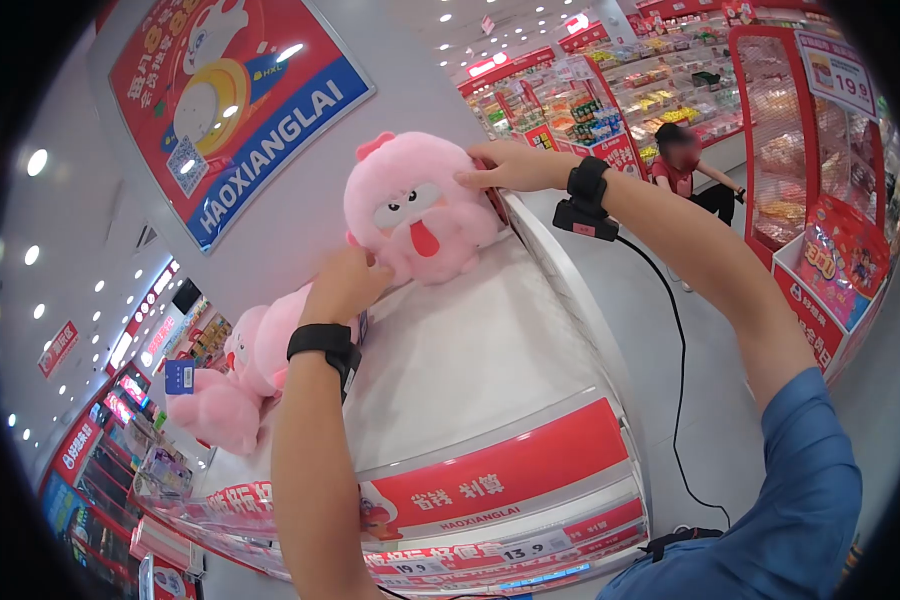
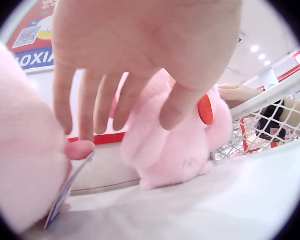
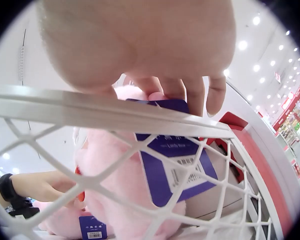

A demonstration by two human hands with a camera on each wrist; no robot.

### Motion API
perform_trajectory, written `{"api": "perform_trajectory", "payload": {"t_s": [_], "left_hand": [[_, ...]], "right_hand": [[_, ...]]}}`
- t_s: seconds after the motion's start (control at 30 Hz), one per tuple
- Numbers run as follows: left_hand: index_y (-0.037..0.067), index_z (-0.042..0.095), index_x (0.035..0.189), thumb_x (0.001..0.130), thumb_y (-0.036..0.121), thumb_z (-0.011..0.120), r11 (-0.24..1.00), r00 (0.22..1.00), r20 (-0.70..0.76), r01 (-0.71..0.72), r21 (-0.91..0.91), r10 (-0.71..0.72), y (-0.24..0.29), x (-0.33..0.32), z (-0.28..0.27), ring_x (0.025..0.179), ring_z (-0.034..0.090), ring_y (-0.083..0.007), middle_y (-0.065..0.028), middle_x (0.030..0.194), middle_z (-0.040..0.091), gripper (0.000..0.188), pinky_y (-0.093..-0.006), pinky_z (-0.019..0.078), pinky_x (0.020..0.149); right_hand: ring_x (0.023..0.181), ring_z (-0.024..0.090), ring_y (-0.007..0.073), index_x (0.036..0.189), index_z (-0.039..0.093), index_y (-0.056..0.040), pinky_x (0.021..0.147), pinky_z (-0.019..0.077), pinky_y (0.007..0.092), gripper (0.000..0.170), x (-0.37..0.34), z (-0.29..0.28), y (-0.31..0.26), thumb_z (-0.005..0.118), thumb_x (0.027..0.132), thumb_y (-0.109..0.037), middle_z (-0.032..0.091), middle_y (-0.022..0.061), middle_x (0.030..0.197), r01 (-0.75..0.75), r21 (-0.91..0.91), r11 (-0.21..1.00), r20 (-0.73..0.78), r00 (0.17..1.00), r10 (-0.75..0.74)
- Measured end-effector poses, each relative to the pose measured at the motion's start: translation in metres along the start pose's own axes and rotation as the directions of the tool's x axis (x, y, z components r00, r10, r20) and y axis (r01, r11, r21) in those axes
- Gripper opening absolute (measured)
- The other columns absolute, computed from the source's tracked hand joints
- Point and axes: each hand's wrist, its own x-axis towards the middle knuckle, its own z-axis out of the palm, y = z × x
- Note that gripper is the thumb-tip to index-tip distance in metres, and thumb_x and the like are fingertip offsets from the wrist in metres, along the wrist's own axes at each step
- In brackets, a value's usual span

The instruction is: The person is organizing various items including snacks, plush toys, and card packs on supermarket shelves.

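A round pink plush toy (image 1: 422, 205) with an angry face and a red tongue sits upright at the far end of the white display top (image 1: 440, 350). The right hand (image 1: 530, 167) holds its upper side, thumb in front and fingers behind. In the right wrist view the right hand (image 3: 145, 45) reaches over a white mesh rim; a purple tag (image 3: 177, 170) hangs at the plush. At its lower other side is the left hand (image 1: 345, 290); in the left wrist view the left hand (image 2: 145, 45) has its fingers extended and spread; contact is unclear.
More pink plush toys (image 1: 215, 410) lie along the left side of the top. A white mesh rim (image 1: 560, 285) borders the right side. Behind stands a wall with a poster (image 1: 240, 100). A person (image 1: 685, 170) crouches near shelves at the right. A black cable (image 1: 678, 380) hangs down.
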Motion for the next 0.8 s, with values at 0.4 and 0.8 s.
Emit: {"api": "perform_trajectory", "payload": {"t_s": [0.4, 0.8], "left_hand": [[-0.004, 0.061, 0.092, 0.084, 0.025, 0.061, 0.974, 0.943, -0.287, -0.203, -0.100, 0.167, -0.016, 0.015, 0.024, 0.080, 0.062, -0.0362, -0.0213, 0.084, 0.065, 0.029, -0.0417, 0.0474, 0.075], [-0.001, 0.055, 0.098, 0.084, 0.029, 0.062, 0.984, 0.985, -0.099, -0.130, 0.123, 0.142, -0.001, 0.010, 0.029, 0.090, 0.060, -0.0378, -0.0232, 0.095, 0.062, 0.034, -0.0466, 0.0467, 0.077]], "right_hand": [[0.079, 0.060, 0.0165, 0.106, 0.059, 0.0025, 0.075, 0.0482, 0.0322, 0.043, 0.025, 0.005, 0.035, 0.061, 0.089, -0.037, 0.063, 0.0119, 0.088, 0.004, -0.022, 1.000, -0.162, 0.987, -0.008], [0.094, 0.065, 0.0255, 0.119, 0.058, 0.0001, 0.084, 0.0491, 0.0336, 0.046, 0.003, 0.001, 0.046, 0.064, 0.081, -0.025, 0.067, 0.0169, 0.103, -0.097, -0.018, 0.995, -0.212, 0.973, 0.091]]}}
